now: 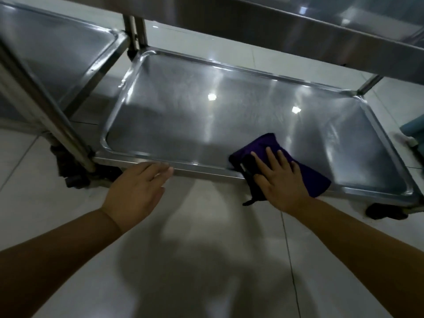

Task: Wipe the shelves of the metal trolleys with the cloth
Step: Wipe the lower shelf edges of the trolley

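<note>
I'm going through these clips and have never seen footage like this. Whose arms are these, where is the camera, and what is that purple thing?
There is no machine here. These are a person's bare arms, filmed by a wide-angle camera worn on their head and looking down. The right hand presses flat on a purple cloth at the near edge of a metal trolley's lower shelf. The left hand is open at the shelf's front rim and holds nothing. A second trolley stands to the left.

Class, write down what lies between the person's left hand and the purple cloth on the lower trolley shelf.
In the head view, only the shelf's bare front rim runs between the left hand and the cloth.
</note>
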{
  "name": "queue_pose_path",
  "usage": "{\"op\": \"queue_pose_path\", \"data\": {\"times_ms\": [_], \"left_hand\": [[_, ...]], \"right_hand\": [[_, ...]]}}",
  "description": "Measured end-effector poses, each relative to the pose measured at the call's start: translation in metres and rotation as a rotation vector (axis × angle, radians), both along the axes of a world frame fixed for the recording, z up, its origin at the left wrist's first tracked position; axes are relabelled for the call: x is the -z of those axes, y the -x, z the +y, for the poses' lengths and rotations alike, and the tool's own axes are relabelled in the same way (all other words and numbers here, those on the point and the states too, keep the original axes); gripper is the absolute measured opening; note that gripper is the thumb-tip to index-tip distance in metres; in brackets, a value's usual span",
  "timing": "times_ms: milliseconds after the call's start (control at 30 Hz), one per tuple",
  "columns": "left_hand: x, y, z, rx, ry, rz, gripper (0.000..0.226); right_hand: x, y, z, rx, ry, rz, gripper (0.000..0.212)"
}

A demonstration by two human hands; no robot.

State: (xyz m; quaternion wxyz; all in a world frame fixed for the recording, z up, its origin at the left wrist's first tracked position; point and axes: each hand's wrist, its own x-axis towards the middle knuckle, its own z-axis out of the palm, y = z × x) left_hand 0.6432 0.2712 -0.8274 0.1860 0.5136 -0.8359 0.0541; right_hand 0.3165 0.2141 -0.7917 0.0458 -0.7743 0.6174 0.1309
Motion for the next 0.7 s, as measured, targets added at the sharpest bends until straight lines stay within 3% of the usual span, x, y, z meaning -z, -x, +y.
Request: {"op": "queue_pose_path", "data": {"times_ms": [200, 467, 567, 700], "left_hand": [[-0.006, -0.032, 0.009, -0.069, 0.015, 0.063, 0.027], [-0.005, -0.066, 0.047, -0.142, -0.073, 0.003, 0.029], [-0.006, -0.061, 0.047, -0.150, -0.097, -0.012, 0.031], [-0.010, -0.039, 0.032, -0.104, -0.057, -0.002, 0.030]], "right_hand": [[0.014, -0.107, 0.007, -0.237, 0.158, -0.013, 0.069], [0.019, -0.262, -0.012, -0.492, 0.070, 0.008, 0.070], [0.019, -0.262, -0.015, -0.551, 0.071, -0.006, 0.070], [0.019, -0.197, -0.020, -0.667, 0.100, -0.030, 0.072]]}}
